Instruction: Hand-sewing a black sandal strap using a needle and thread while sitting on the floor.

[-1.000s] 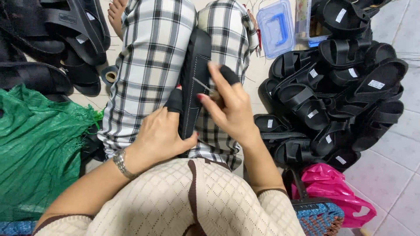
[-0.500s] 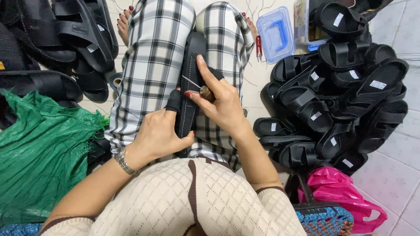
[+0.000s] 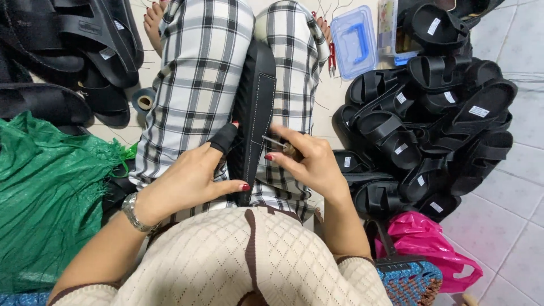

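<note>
Black sole point(image 3: 255, 107) lies lengthwise between the checked legs point(image 3: 198, 73), long and narrow, dark matte, with a line of pale stitching running down its right edge; far end rounded near the knees, near end tucked under the hands at the lap. Left hand point(image 3: 190, 178) rests on the sole's left edge, fingers loosely curled, forefinger in a black finger cap point(image 3: 224, 139) pressed to the sole, thumb stretched toward its near end. Right hand point(image 3: 309, 161) sits at the sole's right edge, fingers bunched, pinching a thin metal awl point(image 3: 272, 141) whose tip points at the stitch line; handle mostly hidden in the palm. Watch point(image 3: 133, 212) on the left wrist. Room is tight: legs hem the sole in on both sides, free length only toward the knees. Right of the sole, a big heap of black sandals point(image 3: 430, 119) with small white tags crowds close to the right elbow. Beyond the sole's far end to the right, a blue plastic box point(image 3: 354, 39) on pale tiled floor, red-handled snips point(image 3: 331, 56) beside it. Left of the sole, a green mesh sack point(image 3: 48, 192) and more sandals point(image 3: 68, 51) above it; a tape roll point(image 3: 144, 102) by the left leg. Near right of the sole, a pink bag point(image 3: 430, 249) and a woven basket point(image 3: 408, 280).
</note>
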